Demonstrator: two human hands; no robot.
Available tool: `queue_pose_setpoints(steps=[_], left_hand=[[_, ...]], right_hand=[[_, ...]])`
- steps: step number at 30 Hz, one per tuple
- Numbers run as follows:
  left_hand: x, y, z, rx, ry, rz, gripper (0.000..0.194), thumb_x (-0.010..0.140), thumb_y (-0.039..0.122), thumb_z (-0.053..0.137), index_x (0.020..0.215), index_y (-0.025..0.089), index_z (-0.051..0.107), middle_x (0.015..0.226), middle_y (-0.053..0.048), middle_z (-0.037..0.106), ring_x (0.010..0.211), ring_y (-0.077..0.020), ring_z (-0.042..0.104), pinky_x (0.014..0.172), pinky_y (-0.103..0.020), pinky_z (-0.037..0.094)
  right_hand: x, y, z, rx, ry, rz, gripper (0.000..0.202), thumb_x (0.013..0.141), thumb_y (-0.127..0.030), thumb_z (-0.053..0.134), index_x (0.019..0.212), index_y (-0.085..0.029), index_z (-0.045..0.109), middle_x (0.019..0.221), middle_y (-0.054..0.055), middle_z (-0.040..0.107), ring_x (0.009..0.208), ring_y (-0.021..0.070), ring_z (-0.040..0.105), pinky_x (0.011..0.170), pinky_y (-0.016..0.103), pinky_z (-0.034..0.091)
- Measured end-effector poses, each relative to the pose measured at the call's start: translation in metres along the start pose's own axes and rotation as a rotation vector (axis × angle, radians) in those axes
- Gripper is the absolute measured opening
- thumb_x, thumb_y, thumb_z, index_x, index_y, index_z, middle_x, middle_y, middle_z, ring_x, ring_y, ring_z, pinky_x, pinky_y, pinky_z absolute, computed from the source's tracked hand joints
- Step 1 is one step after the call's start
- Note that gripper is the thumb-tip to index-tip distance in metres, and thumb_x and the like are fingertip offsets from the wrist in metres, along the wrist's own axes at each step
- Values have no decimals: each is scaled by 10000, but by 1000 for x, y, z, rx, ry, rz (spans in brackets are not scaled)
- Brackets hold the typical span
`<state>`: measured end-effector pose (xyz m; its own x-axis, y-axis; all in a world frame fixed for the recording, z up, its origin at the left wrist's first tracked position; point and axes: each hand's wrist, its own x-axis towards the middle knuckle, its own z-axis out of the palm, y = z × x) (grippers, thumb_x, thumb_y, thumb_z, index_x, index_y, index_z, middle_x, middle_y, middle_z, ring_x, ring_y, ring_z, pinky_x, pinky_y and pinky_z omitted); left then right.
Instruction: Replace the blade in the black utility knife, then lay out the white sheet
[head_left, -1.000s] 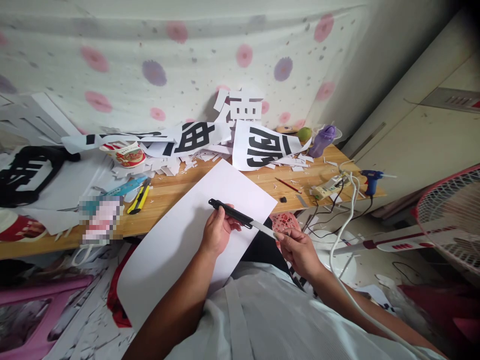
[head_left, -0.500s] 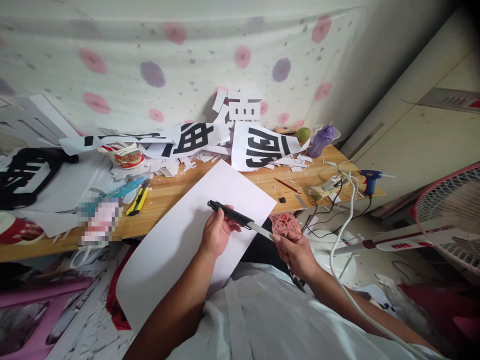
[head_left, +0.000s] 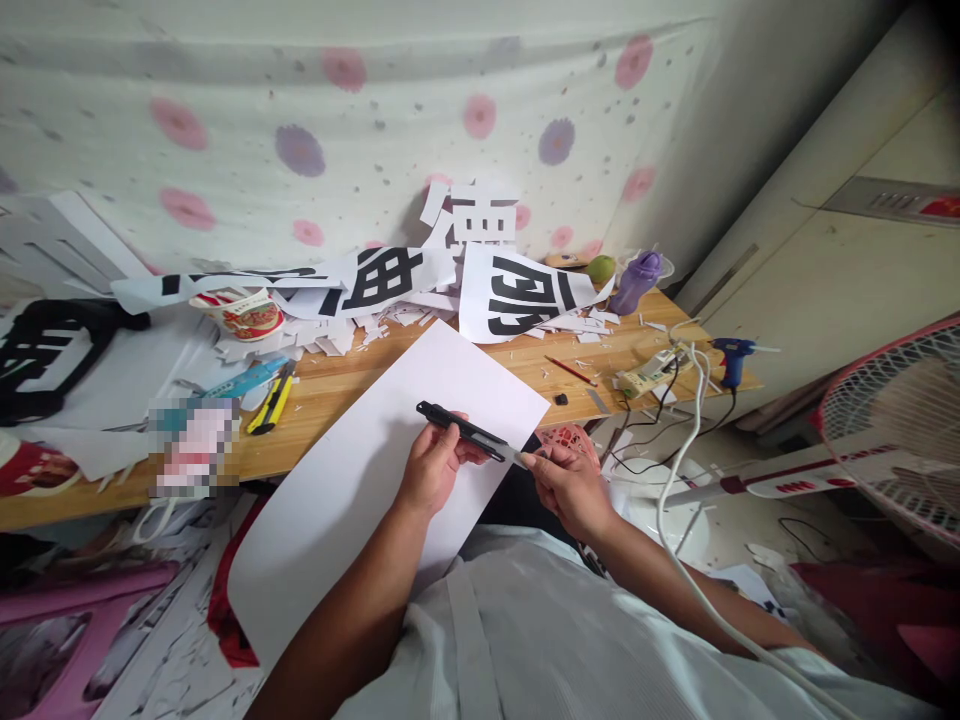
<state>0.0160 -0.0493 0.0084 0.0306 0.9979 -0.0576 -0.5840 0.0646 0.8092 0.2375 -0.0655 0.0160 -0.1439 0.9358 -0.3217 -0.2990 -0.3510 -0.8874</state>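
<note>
- While the black utility knife [head_left: 463,431] is gripped at its handle by the left hand [head_left: 433,470], it is kept above the big white sheet [head_left: 375,470], which lies half on the wooden table [head_left: 337,385] and half over the lap.
- Compared with a second ago, the left hand is found in nearly the same place; handle angle is unchanged, butt end up-left, blade end down-right.
- Blade exposure is much reduced: earlier a long bare strip was seen past the handle, now only a short stub shows at the tip.
- The right hand [head_left: 566,485] is seen moved left along the blade line, now close to the handle's mouth, fingertips pinched on the blade tip.
- Judged from this: the blade is being pushed back into the handle, or seated in it; which of the two cannot be told.
- No cut is made in the white sheet, as far as can be seen.
- Further left on the table, a yellow cutter [head_left: 274,400] and a blue tool [head_left: 244,380] are left untouched.
- At the back, printed black characters [head_left: 517,295] and paper scraps are piled; at far right a glue gun [head_left: 731,355] and a power strip [head_left: 649,375] lie well apart from both hands.
</note>
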Motion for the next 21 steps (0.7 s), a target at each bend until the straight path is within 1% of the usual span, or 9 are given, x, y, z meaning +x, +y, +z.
queue_pose_setpoints(steps=[3,6,8,11,14,16,18,21], left_hand=[[-1,-1,2,23,23,-3,443,878,375,903,1187,169,662,924,-65,790,795,-252,800,752,-388,612],[-1,-1,3,28,41,-4,446,858,355,918,1169,169,659,908,-54,778,766,-242,791,738,-382,608],[-1,0,3,18,48,-1,449,855,355,918,1168,174,653,903,-52,778,759,-242,790,717,-373,603],[-1,1,3,-1,50,-6,457,858,361,914,1180,180,644,911,-56,786,784,-251,795,718,-375,604],[-1,1,2,-4,52,-3,458,868,364,905,1191,181,637,880,-52,788,775,-250,796,728,-377,606],[-1,1,2,-2,49,0,458,870,360,903,1193,182,633,863,-47,789,762,-245,796,736,-378,608],[-1,1,3,0,44,0,461,868,360,905,1192,181,631,863,-49,793,760,-244,796,742,-380,611],[0,1,3,8,38,-2,463,867,365,907,1192,180,634,872,-54,796,765,-245,797,734,-373,610]], right_hand=[[6,-1,7,-37,-13,-8,541,685,-571,990,727,-217,582,455,-85,456,353,59,316,343,218,191],[9,-3,8,-75,-57,-9,522,719,-588,963,750,-210,605,461,-74,470,349,69,337,341,228,194],[9,-6,5,-53,-103,-2,501,751,-597,932,794,-201,629,507,-72,481,366,71,360,342,225,210],[6,-12,-1,45,-168,74,452,795,-576,875,922,-202,655,651,-49,552,430,83,438,341,209,238],[2,-16,-7,53,-219,165,427,775,-492,877,999,-210,647,727,-36,609,466,93,494,335,189,247],[0,-16,-9,14,-257,177,431,782,-480,889,1004,-202,646,747,-25,643,466,90,510,331,183,276],[-1,-16,-9,-15,-294,167,451,798,-501,902,1011,-189,655,798,1,692,478,92,543,331,185,327],[0,-17,-11,-29,-312,164,483,785,-535,927,987,-178,672,848,28,739,490,96,583,340,191,388]])
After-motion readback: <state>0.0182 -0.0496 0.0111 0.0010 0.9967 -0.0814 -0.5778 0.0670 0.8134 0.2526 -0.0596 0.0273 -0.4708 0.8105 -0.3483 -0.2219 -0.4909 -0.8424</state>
